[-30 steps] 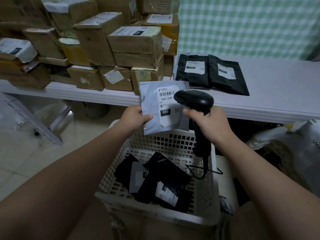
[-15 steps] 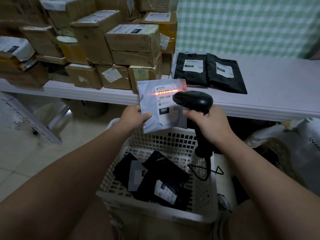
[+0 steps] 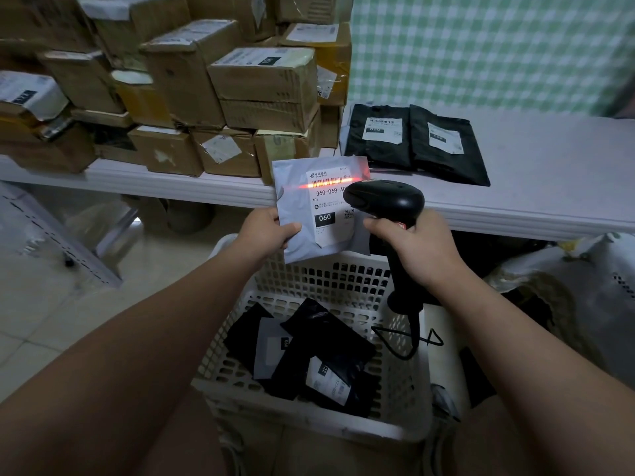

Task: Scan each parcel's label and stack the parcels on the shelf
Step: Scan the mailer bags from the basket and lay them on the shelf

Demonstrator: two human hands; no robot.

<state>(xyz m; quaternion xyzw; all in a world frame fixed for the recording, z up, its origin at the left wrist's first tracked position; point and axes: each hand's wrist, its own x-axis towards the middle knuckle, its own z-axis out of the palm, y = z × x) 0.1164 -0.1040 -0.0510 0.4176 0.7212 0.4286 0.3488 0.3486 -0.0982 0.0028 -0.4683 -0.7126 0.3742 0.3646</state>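
Note:
My left hand (image 3: 264,231) pinches the lower left edge of a grey mailer parcel (image 3: 295,197), held upright above the basket. Its white label reads 060. A red scan line lies across the barcode at the label's top. My right hand (image 3: 415,247) grips the handle of a black barcode scanner (image 3: 385,201), whose head points at the label and hides its right side. Below, a white plastic basket (image 3: 347,280) holds several black and grey mailers (image 3: 326,355). Two black mailers (image 3: 412,139) lie flat on the white shelf (image 3: 549,180).
Brown cardboard boxes (image 3: 261,87) are stacked several high on the shelf's left half. A green checked cloth (image 3: 481,46) hangs behind. The scanner cable (image 3: 405,338) loops beside the basket. A crumpled sack (image 3: 567,290) sits at the right, a metal rack (image 3: 51,235) on the left floor.
The red scan line came on across the parcel's barcode. Scanner and parcel shifted slightly; both hands keep their holds.

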